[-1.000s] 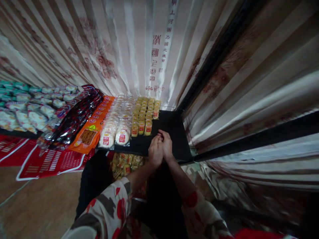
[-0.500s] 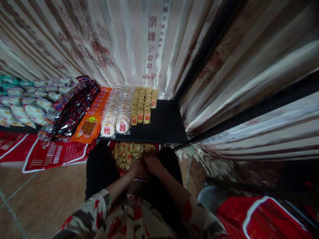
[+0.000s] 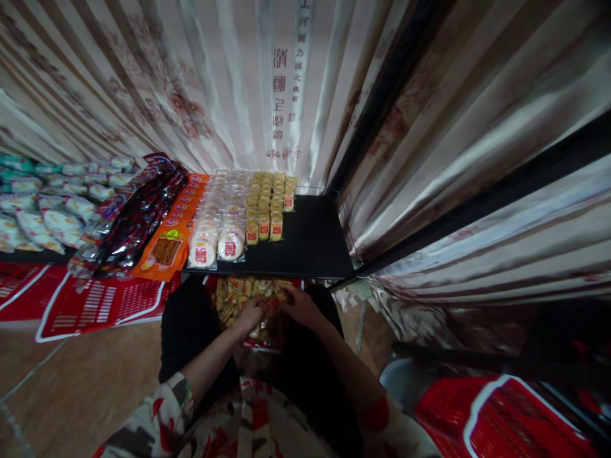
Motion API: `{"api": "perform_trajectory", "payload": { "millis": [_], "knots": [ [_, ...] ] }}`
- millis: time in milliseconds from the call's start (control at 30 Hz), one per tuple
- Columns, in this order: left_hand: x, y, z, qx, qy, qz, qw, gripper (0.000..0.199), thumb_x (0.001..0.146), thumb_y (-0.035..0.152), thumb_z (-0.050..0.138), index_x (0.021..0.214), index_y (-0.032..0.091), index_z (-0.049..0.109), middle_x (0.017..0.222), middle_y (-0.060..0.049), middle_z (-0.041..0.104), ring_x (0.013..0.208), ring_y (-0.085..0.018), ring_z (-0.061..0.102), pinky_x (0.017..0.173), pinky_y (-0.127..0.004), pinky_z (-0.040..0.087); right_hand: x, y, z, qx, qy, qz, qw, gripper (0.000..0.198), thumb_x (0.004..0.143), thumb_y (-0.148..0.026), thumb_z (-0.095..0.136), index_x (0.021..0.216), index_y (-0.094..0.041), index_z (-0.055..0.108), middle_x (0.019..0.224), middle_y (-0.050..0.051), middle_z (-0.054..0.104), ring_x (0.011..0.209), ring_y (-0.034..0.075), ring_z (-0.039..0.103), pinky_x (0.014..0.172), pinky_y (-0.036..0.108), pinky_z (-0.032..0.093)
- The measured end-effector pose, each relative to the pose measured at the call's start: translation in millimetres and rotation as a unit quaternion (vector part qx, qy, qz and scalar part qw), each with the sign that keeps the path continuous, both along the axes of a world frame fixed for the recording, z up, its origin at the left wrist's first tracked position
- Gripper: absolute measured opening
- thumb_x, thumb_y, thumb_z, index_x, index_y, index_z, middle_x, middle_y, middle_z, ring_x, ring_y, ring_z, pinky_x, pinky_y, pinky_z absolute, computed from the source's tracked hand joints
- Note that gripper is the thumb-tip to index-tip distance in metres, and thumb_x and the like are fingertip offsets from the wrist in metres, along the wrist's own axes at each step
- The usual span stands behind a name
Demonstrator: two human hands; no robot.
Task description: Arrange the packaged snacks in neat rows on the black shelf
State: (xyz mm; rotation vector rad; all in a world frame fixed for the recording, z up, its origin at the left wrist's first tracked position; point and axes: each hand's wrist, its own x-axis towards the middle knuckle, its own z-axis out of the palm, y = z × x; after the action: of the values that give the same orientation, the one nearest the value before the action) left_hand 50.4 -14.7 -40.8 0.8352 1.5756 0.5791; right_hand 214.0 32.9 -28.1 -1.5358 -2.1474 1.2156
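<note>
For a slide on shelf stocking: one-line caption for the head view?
Both hands, left hand and right hand, reach into a box of yellow snack packets below the black shelf.

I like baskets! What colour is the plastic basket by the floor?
Red with a white rim: the red plastic basket, seen in the head view.

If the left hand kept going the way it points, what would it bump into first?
Most likely the yellow snack packs in the red box on the lap; the left hand points up and right into that pile, beside the right hand. Depth is unclear.

Glossy plastic snack packets (image 3: 260, 210) on a matt black shelf (image 3: 310, 245).
</note>
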Motion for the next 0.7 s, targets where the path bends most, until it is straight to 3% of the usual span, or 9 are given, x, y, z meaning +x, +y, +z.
{"api": "perform_trajectory", "payload": {
  "millis": [133,233,367,533,700],
  "knots": [
    [5,8,32.0,0.021,-0.116,0.04,0.992,0.029,0.076,0.033,0.056,0.098,0.015,0.06,0.088,-0.005,0.065,0.073,-0.014,0.059,0.063,-0.023,0.046,11,-4,8,-0.063,0.195,-0.119,0.972,0.047,0.076,-0.026,0.053,0.123,-0.022,0.047,0.106,0.004,0.064,0.093,0.017,0.061,0.082,0.031,0.048],
    [8,25,48.6,0.089,-0.066,0.036,0.993,0.036,0.074,0.029,0.057,0.108,0.017,0.057,0.085,-0.004,0.063,0.069,-0.013,0.058,0.061,-0.024,0.046,16,-5,15,-0.078,0.26,-0.139,0.952,0.042,0.076,-0.033,0.055,0.116,-0.022,0.051,0.102,0.003,0.064,0.091,0.017,0.061,0.08,0.03,0.049],
    [8,58,69.1,0.188,0.086,-0.077,0.975,0.047,0.074,0.021,0.053,0.121,0.017,0.051,0.085,-0.002,0.063,0.074,-0.013,0.058,0.071,-0.025,0.046,20,5,22,-0.044,0.268,-0.128,0.954,0.03,0.076,-0.034,0.057,0.103,-0.022,0.054,0.095,0.002,0.065,0.084,0.016,0.062,0.077,0.029,0.05],
    [14,92,102.2,0.227,0.225,-0.257,0.912,0.054,0.074,0.02,0.049,0.127,0.02,0.047,0.098,-0.003,0.065,0.088,-0.017,0.06,0.082,-0.028,0.045,28,21,21,0.058,0.234,-0.137,0.961,0.018,0.076,-0.033,0.057,0.088,-0.021,0.059,0.094,0.003,0.061,0.083,0.014,0.061,0.076,0.027,0.051],
    [30,118,121.8,0.25,0.274,-0.33,0.868,0.053,0.074,0.023,0.048,0.127,0.019,0.048,0.101,-0.005,0.066,0.091,-0.019,0.061,0.082,-0.028,0.045,30,36,19,0.073,0.233,-0.152,0.958,0.031,0.075,-0.029,0.057,0.106,-0.022,0.058,0.09,0.002,0.063,0.077,0.013,0.061,0.067,0.025,0.051]
  ]
}}
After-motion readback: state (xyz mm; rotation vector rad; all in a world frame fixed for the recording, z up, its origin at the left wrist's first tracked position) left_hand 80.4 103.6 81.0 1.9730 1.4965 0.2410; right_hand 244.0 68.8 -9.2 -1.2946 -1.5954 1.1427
